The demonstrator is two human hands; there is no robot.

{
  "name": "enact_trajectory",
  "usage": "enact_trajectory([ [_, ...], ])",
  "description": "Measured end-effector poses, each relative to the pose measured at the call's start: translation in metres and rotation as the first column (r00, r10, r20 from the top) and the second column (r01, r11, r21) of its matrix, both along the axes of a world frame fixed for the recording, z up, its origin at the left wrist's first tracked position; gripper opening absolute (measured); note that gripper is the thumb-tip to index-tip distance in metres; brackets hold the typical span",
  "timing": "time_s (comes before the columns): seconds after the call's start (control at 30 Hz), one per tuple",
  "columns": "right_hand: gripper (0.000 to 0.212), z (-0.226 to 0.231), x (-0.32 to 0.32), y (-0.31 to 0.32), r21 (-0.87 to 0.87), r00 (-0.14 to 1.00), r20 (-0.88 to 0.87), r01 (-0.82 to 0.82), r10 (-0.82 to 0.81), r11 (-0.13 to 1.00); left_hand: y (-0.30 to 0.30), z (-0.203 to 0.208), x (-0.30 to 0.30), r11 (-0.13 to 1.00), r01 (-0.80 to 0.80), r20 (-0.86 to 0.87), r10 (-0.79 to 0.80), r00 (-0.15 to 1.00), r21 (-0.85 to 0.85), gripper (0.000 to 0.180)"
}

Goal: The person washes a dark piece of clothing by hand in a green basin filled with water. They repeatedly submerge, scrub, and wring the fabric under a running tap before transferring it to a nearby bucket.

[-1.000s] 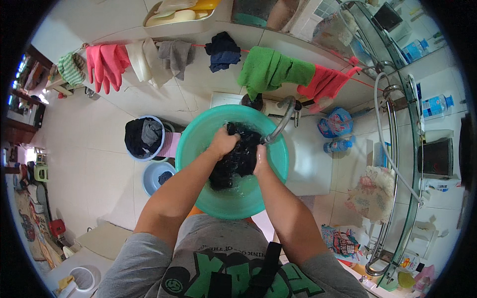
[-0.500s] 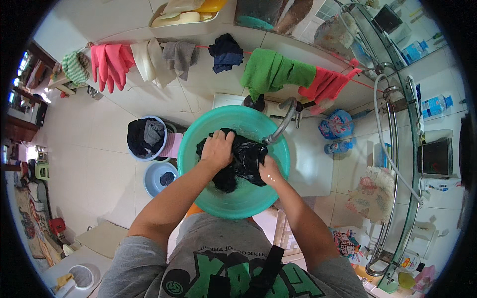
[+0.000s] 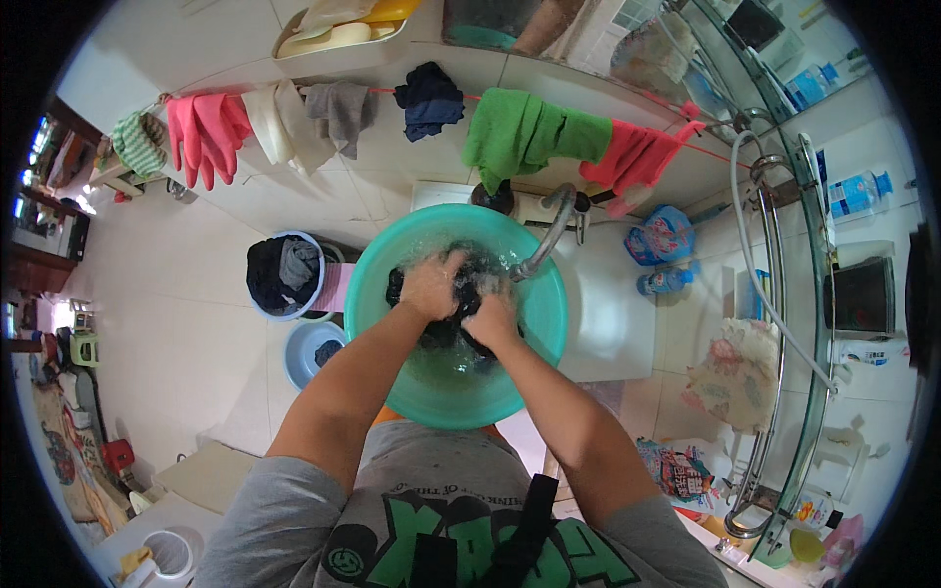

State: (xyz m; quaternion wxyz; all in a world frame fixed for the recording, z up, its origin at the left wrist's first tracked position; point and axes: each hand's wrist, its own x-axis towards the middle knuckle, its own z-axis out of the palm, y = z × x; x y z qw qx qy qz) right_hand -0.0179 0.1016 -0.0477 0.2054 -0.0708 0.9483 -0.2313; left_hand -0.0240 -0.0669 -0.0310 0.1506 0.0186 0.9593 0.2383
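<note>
A round green basin (image 3: 412, 397) holds water and a wet black garment (image 3: 438, 333), partly under the surface. My left hand (image 3: 431, 286) grips the cloth at the left of the middle, its fingers partly in splashing water. Close beside it, my right hand (image 3: 492, 319) is closed on the same cloth, its fingertips hidden by cloth and water. A grey metal tap (image 3: 551, 238) reaches over the basin's right rim, its mouth just beyond my right hand.
On the left stand a bucket (image 3: 284, 276) of dark clothes and a small blue basin (image 3: 306, 353). A line above carries pink gloves (image 3: 206, 135) and a green cloth (image 3: 534, 132). Blue bottles (image 3: 665, 279) stand right of the sink (image 3: 613, 314). A glass shelf (image 3: 818, 294) runs along the right.
My right hand has moved left, closer to my left hand. The black garment has gone from lifted and shiny to bunched lower in splashing water. The whole view has shifted slightly.
</note>
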Motion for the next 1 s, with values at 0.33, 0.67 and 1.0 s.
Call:
enact_trajectory([
  [0.33, 0.044, -0.035, -0.018, -0.015, -0.569, 0.558, 0.681, 0.811, 0.475, -0.137, 0.04, 0.053, 0.037, 0.734, -0.15, -0.124, 0.305, 0.944, 0.662, 0.058],
  [0.67, 0.03, 0.045, -0.011, 0.056, -0.388, 0.464, 0.886, 0.737, 0.002, 0.554, -0.013, 0.033, 0.022, 0.991, -0.12, -0.093, 0.125, 0.988, 0.058, 0.059],
  [1.0, 0.063, 0.064, 0.031, 0.048, 0.171, 0.909, -0.34, -0.191, 0.24, 0.967, -0.06, 0.043, -0.01, 0.955, 0.049, 0.202, -0.112, 0.973, 0.293, 0.046],
])
